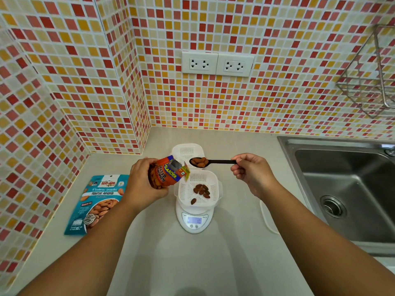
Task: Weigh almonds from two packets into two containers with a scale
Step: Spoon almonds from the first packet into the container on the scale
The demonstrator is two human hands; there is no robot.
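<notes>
My left hand [141, 182] grips an orange almond packet [165, 174], tilted with its open top toward the right. My right hand [252, 174] pinches the handle of a black spoon [215, 161] loaded with almonds, held level above the back edge of the near container. That white slotted container [213, 184] sits on the white digital scale [193, 221] and holds several almonds [201, 191]. The scale's lit display shows a reading. A second white container [186, 150] stands empty behind it. A blue packet of roasted almonds [98, 204] lies flat at the left.
A steel sink [346, 189] takes up the right side of the grey counter [192, 263]. A wire rack [372, 77] hangs on the tiled wall at upper right, and two double sockets [218, 64] sit above the counter. A white cord [267, 218] lies right of the scale.
</notes>
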